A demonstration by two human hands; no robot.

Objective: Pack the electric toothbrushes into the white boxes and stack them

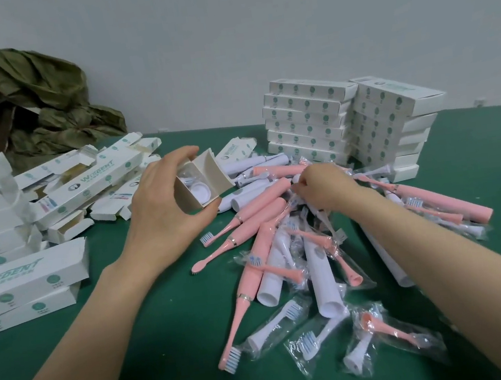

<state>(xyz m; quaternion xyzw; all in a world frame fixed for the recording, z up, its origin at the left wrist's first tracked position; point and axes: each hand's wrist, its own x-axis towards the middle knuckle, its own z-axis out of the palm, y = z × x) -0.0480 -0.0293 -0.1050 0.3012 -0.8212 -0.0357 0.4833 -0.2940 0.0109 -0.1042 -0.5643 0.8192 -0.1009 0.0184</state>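
While an open-ended white box [203, 184], with a white toothbrush base seen inside, is gripped between thumb and fingers of the left hand [163, 207] above the green table [154, 343], the right hand [321, 187] is curled down into the heap of pink and white toothbrushes [265, 219] just right of it; what its fingers pinch cannot be told. Closed boxes are stacked [307, 123] at the far right, and open boxes [93, 177] are strewn at the left.

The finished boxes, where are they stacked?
In the head view, the closed white boxes stand stacked at the table's far right, just behind the toothbrush pile.
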